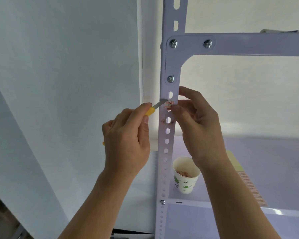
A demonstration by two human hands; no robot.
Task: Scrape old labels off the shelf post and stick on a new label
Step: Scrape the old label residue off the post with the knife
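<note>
On shelf post [167, 135], head view: old label [169, 104], red-striped, sits btw two slots. Left grip [126, 140] clenches yellow knife [149, 111], blade tip at label. Right grip [198, 121] curled at post's rt edge, thumb by label; pinching or not, can't tell.

White perforated shelf post [166, 140]: painted metal, smooth, semi-matt. Bright metal screws [173, 43]: shiny. Yellow-handled knife [155, 107]: glossy plastic handle, dull steel blade. Printed paper cup [186, 176]: matt. Old red-striped label [169, 104]: torn paper.
</note>
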